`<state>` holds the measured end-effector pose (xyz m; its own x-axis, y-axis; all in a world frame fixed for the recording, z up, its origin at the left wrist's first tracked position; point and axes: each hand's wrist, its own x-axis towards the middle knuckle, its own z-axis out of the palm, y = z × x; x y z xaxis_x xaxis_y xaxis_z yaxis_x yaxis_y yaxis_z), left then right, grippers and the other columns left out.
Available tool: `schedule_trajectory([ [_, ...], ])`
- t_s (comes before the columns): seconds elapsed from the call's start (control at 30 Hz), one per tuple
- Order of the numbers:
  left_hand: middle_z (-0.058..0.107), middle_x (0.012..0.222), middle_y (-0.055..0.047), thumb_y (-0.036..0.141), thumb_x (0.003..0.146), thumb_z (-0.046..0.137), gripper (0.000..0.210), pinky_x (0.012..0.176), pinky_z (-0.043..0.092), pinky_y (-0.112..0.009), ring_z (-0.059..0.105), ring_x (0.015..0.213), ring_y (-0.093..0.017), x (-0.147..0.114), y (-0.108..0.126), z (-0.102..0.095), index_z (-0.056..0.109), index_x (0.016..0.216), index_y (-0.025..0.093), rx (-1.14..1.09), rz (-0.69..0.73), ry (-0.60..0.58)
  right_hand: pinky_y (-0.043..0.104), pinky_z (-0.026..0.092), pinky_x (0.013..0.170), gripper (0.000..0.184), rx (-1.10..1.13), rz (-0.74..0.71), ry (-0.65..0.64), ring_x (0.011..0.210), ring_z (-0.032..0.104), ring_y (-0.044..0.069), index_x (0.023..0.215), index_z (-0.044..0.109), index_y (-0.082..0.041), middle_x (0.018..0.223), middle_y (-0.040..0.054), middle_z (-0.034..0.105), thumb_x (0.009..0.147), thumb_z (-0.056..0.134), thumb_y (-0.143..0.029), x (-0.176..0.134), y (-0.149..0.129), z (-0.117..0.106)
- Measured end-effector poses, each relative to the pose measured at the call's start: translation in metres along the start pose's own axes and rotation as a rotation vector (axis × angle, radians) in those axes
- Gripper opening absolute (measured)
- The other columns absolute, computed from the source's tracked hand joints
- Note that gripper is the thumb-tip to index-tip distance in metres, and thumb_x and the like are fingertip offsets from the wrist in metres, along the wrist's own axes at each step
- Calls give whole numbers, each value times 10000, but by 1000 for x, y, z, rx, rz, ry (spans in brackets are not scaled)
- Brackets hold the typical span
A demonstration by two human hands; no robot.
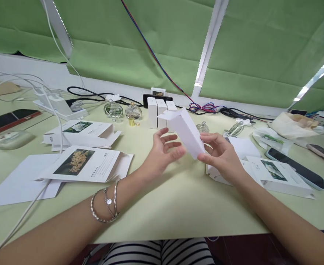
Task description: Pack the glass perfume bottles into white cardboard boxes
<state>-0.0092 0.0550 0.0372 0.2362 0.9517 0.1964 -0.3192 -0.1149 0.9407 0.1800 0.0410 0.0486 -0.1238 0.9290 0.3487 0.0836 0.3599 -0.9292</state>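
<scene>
A small white carton (188,132) is tilted in the air over the table, with a flap sticking out at its upper left end. My right hand (218,156) grips its lower right end between thumb and fingers. Just left of the carton, my left hand (163,151) has its fingers apart and holds nothing. Behind the carton stand several narrow white boxes (152,112) upright in a row. Two round glass bottles (113,109) stand left of that row. Part of a glass bottle (202,127) shows behind my right hand.
Flattened cartons with flower pictures lie at left (81,163) and right (280,175). A dark phone (296,167) is beside the right ones. A power strip (59,106) and white cable (59,129) occupy the left. Coiled red-blue wire (203,107) lies at the back, near another glass bottle (235,129).
</scene>
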Motion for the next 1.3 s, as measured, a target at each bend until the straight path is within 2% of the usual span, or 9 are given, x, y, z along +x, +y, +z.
schedule_trajectory([
  [0.1,448,1271,-104,360,655,761,707,793,484,-388,529,1088,-268,-6,1,6,326,1208,284,-40,-59,-218,431,464,958,424,37,-39,-77,1193,469,242,904,581,-262,1181,53,523,571,808,-392,-3,7,7],
  [0.27,602,1050,-85,319,655,762,521,792,467,-375,578,998,-268,-7,11,8,488,1082,202,58,-1,-290,438,428,1001,444,-58,-95,-212,1229,442,234,1013,542,-299,1267,47,461,649,747,-448,-4,10,8],
  [0.47,548,1146,-104,313,601,791,667,777,483,-352,565,1018,-257,-2,10,2,417,1143,214,156,-53,-142,610,263,1046,1066,-893,-11,-392,1351,191,412,1365,327,-305,1453,101,282,446,798,-571,0,-10,-44],
  [0.6,515,1204,-118,340,601,790,771,805,482,-368,559,1040,-258,0,10,0,347,1223,242,164,-56,-121,604,465,809,1107,-1145,297,-516,1101,504,458,1396,320,-279,1212,155,555,433,805,-528,1,-6,-75],
  [0.7,569,1104,-92,341,602,787,693,809,479,-378,564,1024,-262,-1,11,-1,412,1174,229,174,-46,-208,543,489,815,992,-1098,269,-514,1040,567,393,1396,307,-289,1242,128,552,543,749,-537,3,-6,-71],
  [0.83,624,971,-75,382,616,765,531,782,482,-397,589,963,-281,-4,14,-3,531,1057,201,90,-33,-478,492,442,939,925,-871,42,-356,1203,464,342,1410,219,-320,1395,74,411,645,691,-539,8,-15,-53],
  [0.93,631,1011,-86,453,633,739,532,772,482,-398,583,987,-296,-5,17,-6,564,1072,208,20,-12,-577,487,381,1011,934,-684,-30,-359,1280,380,331,1412,200,-323,1444,60,343,650,701,-529,9,-14,-45],
  [1.07,638,1021,-83,453,642,735,505,780,483,-375,574,1017,-288,-3,19,-9,583,1056,208,-26,39,-554,475,309,1072,960,-509,-60,-477,1327,316,318,1407,218,-314,1470,61,302,622,730,-523,7,-6,-38],
  [1.3,654,1017,-71,304,678,741,374,827,487,-361,598,986,-240,-2,18,-10,583,998,190,76,107,-308,456,332,1054,962,-365,-92,-566,1307,346,323,1392,265,-279,1444,96,335,598,747,-530,-2,-3,-15],
])
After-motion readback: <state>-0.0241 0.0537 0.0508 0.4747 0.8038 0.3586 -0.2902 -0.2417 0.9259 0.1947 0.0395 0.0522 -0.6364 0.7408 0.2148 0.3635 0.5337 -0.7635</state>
